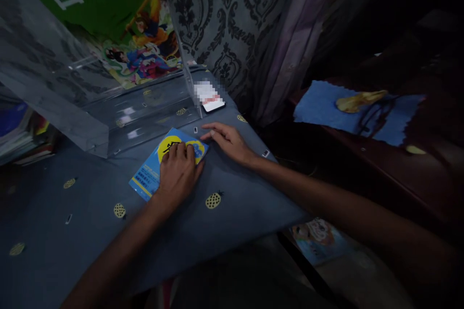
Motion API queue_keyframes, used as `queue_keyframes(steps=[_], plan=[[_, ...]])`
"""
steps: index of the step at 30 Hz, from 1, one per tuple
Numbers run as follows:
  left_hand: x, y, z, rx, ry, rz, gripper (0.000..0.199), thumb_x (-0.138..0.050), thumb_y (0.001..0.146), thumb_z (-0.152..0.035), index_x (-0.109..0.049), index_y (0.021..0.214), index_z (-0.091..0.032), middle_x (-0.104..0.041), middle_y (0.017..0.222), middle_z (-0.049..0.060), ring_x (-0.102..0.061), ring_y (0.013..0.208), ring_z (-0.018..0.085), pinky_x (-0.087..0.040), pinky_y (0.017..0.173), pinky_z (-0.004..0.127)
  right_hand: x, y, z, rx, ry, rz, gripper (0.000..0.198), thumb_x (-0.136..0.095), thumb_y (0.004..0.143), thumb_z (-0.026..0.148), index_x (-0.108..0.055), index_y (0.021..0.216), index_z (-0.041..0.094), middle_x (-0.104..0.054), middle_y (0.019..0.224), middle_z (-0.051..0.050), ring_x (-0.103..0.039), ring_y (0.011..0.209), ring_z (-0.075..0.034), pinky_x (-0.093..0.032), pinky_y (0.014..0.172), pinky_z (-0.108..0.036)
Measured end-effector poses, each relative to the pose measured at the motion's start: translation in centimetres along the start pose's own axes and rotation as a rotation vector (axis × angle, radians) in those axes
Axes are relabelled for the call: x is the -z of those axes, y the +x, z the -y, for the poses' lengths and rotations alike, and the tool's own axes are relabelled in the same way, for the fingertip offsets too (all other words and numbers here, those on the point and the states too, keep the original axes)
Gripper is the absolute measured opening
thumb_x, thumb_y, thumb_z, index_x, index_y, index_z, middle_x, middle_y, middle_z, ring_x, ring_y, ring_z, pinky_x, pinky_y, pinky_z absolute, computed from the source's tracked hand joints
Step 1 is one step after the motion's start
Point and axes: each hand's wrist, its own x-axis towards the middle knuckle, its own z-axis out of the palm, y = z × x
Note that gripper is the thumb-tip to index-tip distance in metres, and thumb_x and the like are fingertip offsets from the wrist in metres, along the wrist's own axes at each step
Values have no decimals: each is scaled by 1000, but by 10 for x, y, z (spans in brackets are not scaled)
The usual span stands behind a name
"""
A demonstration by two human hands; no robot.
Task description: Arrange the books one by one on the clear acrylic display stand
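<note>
A thin blue book [147, 176] with a yellow patch and dark lettering on its cover lies slanted on the cloth-covered table. My left hand [177, 169] rests over the cover, its fingers bent across the yellow patch and its thumb by the near right edge, holding the book. Just past the book's right corner is my right hand [230, 142], with fingers apart and nothing in them. Its fingertips are close to that corner; whether they touch it I cannot tell. Part of the cover is hidden under my left hand.
Behind the book stands a clear plastic rack [155, 113]. Near its right end lies a phone [213, 105] with a lit screen. Stacked books [25, 132] sit at far left, and a green poster [108, 19] hangs behind. At right, a blue sheet [322, 108] lies on a dark red surface.
</note>
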Motion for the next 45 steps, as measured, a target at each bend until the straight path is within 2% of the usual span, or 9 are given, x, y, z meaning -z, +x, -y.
queue_keyframes(steps=[7, 10, 15, 20, 24, 30, 38, 42, 45], plan=[[-3, 7, -10, 26, 95, -32, 22, -50, 101, -36, -58, 104, -15, -66, 104, 18, -61, 99, 35, -56, 77, 47, -1, -1, -4, -19, 93, 26, 34, -44, 100, 23, -64, 127, 19, -81, 99, -5, -75, 94, -18, -57, 91, -36], [0, 9, -14, 41, 144, 27, 27, -47, 102, -35, -60, 103, -12, -67, 104, 20, -63, 98, 35, -56, 72, 44, 0, -2, -3, -11, 89, 36, 33, -45, 100, 23, -63, 127, 19, -81, 100, -5, -75, 96, -18, -56, 92, -35], [12, 14, -25, 99, 237, 194, 33, -36, 106, -29, -60, 115, -9, -67, 113, 19, -65, 109, 31, -56, 79, 38, 1, -3, -2, 8, 96, 52, 33, -44, 101, 23, -63, 127, 16, -81, 104, -6, -74, 98, -18, -54, 94, -35], [26, 19, -29, 128, 245, 334, 37, -30, 107, -29, -61, 112, -11, -69, 111, 19, -68, 107, 32, -55, 72, 36, 1, -4, -2, 33, 156, 71, 32, -44, 102, 24, -63, 127, 17, -80, 107, -6, -72, 100, -18, -54, 95, -35], [32, 24, -27, 129, 258, 379, 36, -30, 107, -27, -62, 109, -12, -71, 108, 19, -72, 99, 31, -54, 67, 34, 1, -5, -2, 64, 238, 96, 31, -45, 101, 23, -62, 127, 17, -78, 114, -8, -72, 105, -18, -54, 97, -36], [32, 24, -24, 93, 272, 360, 34, -31, 105, -23, -63, 106, -11, -72, 102, 18, -73, 94, 31, -53, 63, 33, 2, -5, -1, 116, 234, 127, 35, -50, 95, 14, -62, 127, 18, -76, 119, -8, -72, 108, -19, -54, 98, -41], [25, 20, -26, 53, 278, 328, 40, -26, 107, -24, -63, 108, -9, -70, 105, 20, -71, 100, 32, -57, 67, 36, 5, -11, 2, 241, 29, 57, 38, -48, 94, 12, -64, 127, 17, -76, 111, -7, -70, 104, -18, -55, 95, -39], [13, 13, -30, 42, 296, 242, 41, -31, 107, -27, -63, 118, -4, -68, 118, 25, -66, 114, 37, -59, 82, 44, 5, -15, 1, 320, -282, 90, 33, -52, 94, 16, -69, 122, 16, -76, 102, -8, -68, 99, -21, -53, 91, -39], [6, 3, -20, 10, 227, 160, 41, -41, 105, -31, -59, 130, -4, -62, 136, 27, -59, 128, 38, -56, 98, 49, 3, -17, -2, 379, -445, 133, 30, -52, 96, 17, -71, 119, 16, -77, 105, -10, -66, 96, -23, -51, 89, -40]])
